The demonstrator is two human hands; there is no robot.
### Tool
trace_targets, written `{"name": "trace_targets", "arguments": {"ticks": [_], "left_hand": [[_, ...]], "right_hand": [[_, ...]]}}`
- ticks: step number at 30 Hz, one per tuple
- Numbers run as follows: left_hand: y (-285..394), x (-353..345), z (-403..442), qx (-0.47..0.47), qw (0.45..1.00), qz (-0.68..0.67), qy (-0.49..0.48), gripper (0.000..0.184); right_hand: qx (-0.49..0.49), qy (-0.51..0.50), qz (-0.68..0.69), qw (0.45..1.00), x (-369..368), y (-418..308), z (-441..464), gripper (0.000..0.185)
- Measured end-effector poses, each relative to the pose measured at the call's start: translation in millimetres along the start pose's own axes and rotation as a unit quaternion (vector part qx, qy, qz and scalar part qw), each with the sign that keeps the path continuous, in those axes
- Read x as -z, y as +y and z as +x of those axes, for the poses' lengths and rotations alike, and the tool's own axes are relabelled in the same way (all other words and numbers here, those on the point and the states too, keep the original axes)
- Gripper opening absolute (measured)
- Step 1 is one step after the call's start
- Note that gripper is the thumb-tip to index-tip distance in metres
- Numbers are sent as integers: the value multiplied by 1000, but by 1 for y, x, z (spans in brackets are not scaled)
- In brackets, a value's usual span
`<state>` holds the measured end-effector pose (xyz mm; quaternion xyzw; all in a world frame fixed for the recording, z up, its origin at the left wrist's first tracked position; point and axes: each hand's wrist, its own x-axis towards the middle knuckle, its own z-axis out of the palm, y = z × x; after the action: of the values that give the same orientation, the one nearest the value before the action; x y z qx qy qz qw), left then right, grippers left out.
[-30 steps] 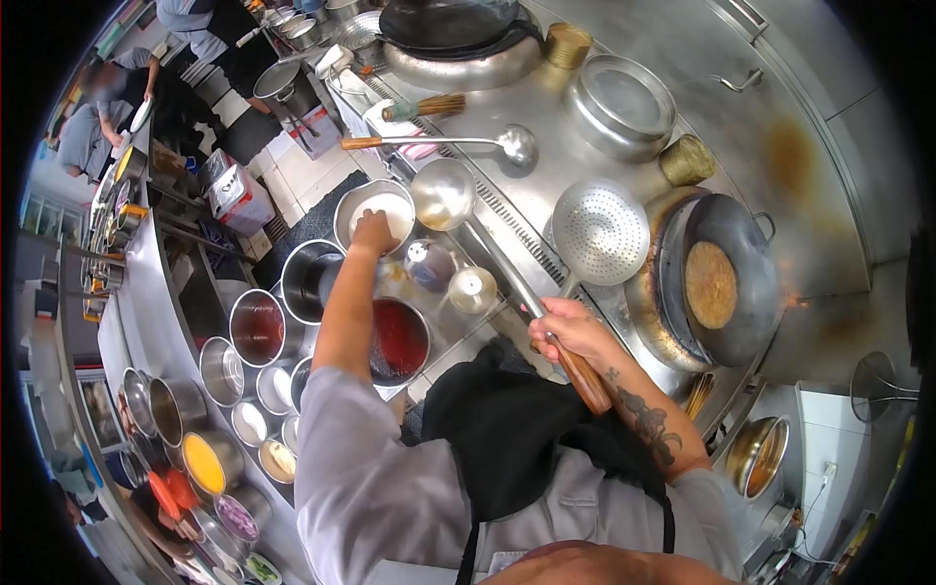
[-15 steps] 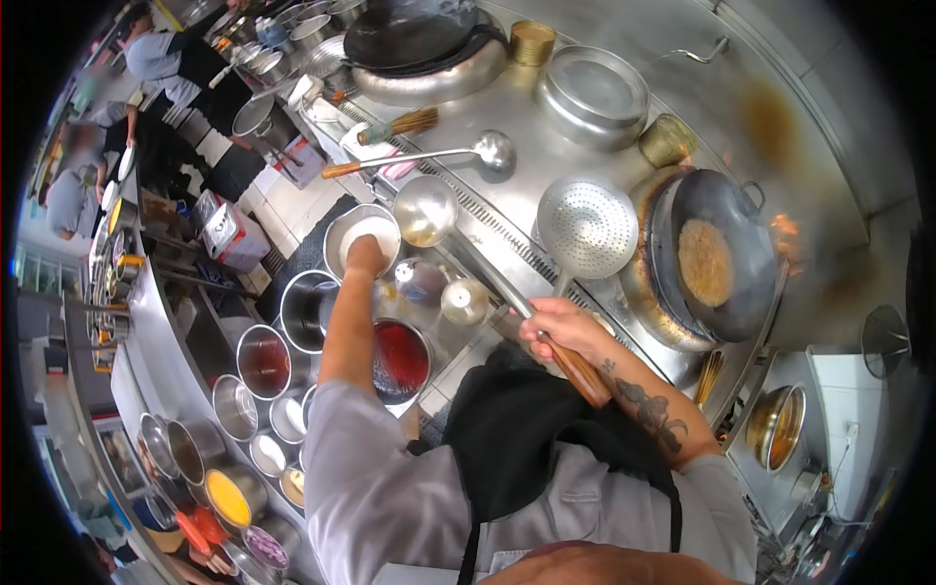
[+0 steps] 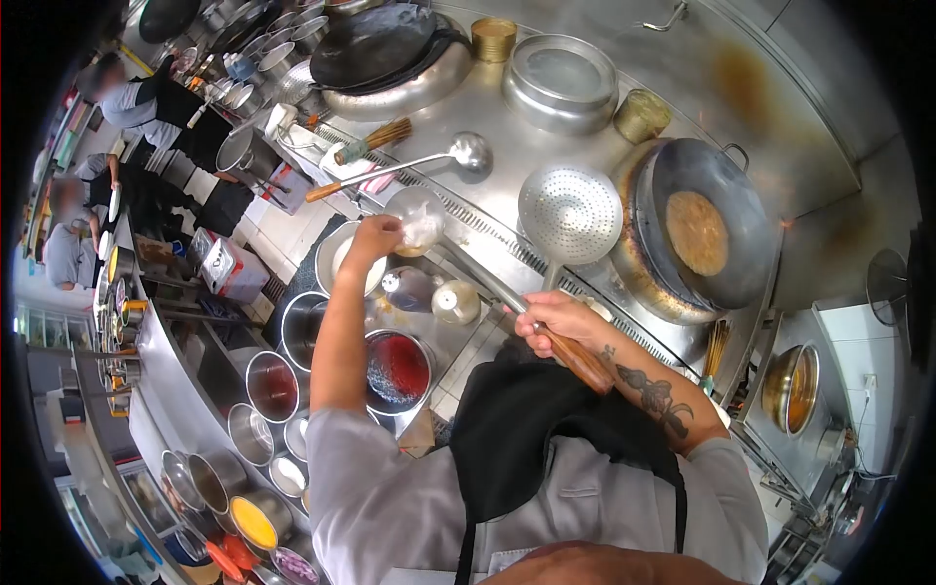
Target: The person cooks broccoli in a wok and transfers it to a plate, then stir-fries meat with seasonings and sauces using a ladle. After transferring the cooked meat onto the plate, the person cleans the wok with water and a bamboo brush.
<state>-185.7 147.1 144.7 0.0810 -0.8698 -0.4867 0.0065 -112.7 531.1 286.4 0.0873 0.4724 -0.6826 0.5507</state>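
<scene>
My right hand (image 3: 558, 322) is closed around the wooden handle of a large ladle (image 3: 497, 289). The ladle's bowl (image 3: 413, 213) points forward and left, with something white and blurred in it. Close beside that bowl is my left hand (image 3: 378, 238), its fingers drawn together; whatever they hold is hidden. Under the left hand stands a metal pot (image 3: 338, 255) with white powder inside. Two round-topped bottles, one dark (image 3: 408, 290) and one pale (image 3: 455, 301), stand between the ladle and a pot of red liquid (image 3: 398, 370).
A wok (image 3: 743, 234) with a brown round cake sits on the right burner. Beside it lies a perforated skimmer (image 3: 570, 214). Another ladle (image 3: 470, 152) and a bamboo brush (image 3: 375, 139) lie on the steel counter. Several ingredient pots line the left; people stand farther off.
My left hand has come up out of the powder pot and over to the ladle's bowl. White material now shows in the bowl. The flame behind the wok has shrunk.
</scene>
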Motion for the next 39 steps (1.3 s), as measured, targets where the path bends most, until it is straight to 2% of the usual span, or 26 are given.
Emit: {"name": "trace_targets", "arguments": {"ticks": [3, 6, 9, 12, 15, 18, 20, 21, 22, 24, 27, 30, 31, 34, 35, 37, 39], "left_hand": [[-29, 18, -1, 72, 975, 211, 6, 35], [-90, 18, -21, 19, 900, 435, -39, 37], [-111, 11, -29, 80, 898, 429, -54, 31], [-109, 10, -33, 93, 903, 417, -53, 27], [-108, 7, -31, 94, 901, 421, -49, 25], [-132, 2, -26, 47, 890, 453, -8, 26], [-127, 12, 2, 88, 920, 363, -116, 26], [-83, 16, -2, 149, 968, 179, -90, 25], [-34, 22, -7, 202, 978, -9, -44, 25], [21, 19, -8, 96, 986, -121, -62, 19], [62, 8, 7, 58, 990, -30, -124, 24], [48, -10, 40, -6, 983, 133, -128, 30], [50, -14, 48, 20, 973, 175, -146, 38], [66, -37, 57, -100, 970, 206, -85, 39], [75, -44, 61, -87, 968, 212, -104, 39], [137, -55, 55, -64, 962, 223, -142, 40], [172, -76, 58, -108, 974, 164, -110, 40]], "right_hand": [[-1, -2, 15, 1000, 1, -1, -3, 26], [0, -5, 15, 1000, 0, 0, -4, 26], [-1, 4, 3, 1000, 0, 0, -4, 26], [-12, 16, -4, 1000, 0, 5, -2, 26], [-8, 16, -1, 1000, 0, 4, 0, 25], [-3, 9, 2, 1000, 0, 6, -1, 26], [0, 6, 6, 1000, 2, 7, -1, 26], [3, 7, 7, 1000, 2, 6, -4, 27], [3, 6, 9, 1000, 3, 2, -9, 27], [-2, 7, 7, 1000, 0, 5, -14, 27], [9, 11, 7, 1000, 0, 1, -24, 28], [22, -6, 24, 999, 6, 4, -36, 28], [27, -5, 32, 999, 9, 5, -40, 28], [47, -9, 62, 997, 23, 8, -57, 28], [59, -14, 78, 995, 30, 11, -64, 28], [81, -27, 108, 990, 45, 12, -83, 29], [105, -25, 167, 980, 67, 15, -108, 31]]}}
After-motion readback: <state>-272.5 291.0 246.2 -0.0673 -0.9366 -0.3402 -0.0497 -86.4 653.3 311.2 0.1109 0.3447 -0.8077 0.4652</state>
